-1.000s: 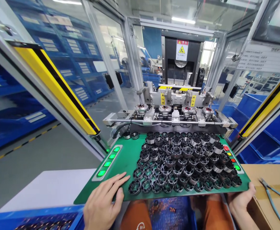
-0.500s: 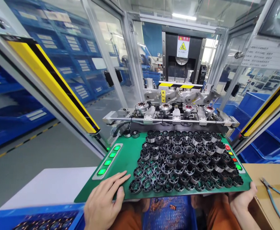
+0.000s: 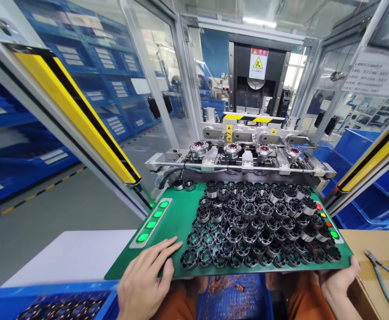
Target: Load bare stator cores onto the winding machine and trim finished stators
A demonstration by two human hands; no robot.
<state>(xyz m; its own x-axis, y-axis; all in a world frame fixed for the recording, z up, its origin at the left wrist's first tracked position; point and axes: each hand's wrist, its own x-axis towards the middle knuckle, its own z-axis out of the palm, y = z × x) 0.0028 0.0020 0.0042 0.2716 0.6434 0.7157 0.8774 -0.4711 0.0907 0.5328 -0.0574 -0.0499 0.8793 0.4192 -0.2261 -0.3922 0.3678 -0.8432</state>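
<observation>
My left hand (image 3: 149, 273) lies on the front left edge of the green tabletop (image 3: 177, 218), palm down with fingers stretched out, close to the stator cores but apart from them. My right hand (image 3: 339, 278) grips the tabletop's front right corner; its fingers are partly hidden below the edge. Rows of black and silver stator cores (image 3: 247, 224) cover most of the tabletop, some stacked. Behind them, a machine fixture (image 3: 247, 165) holds several cores (image 3: 232, 149) with reddish tops, under metal clamp plates (image 3: 242, 134).
Lit green buttons (image 3: 151, 225) line the tabletop's left side. A blue bin of coils (image 3: 70, 309) stands front left, a blue crate with copper scraps (image 3: 230, 302) below the front edge. Pliers (image 3: 382, 278) lie on cardboard (image 3: 367, 242) at right. Yellow posts (image 3: 81, 120) flank the opening.
The metal clamp plates above the fixture have swung from tilted to nearly level. Both hands stay in place; the view has shifted slightly.
</observation>
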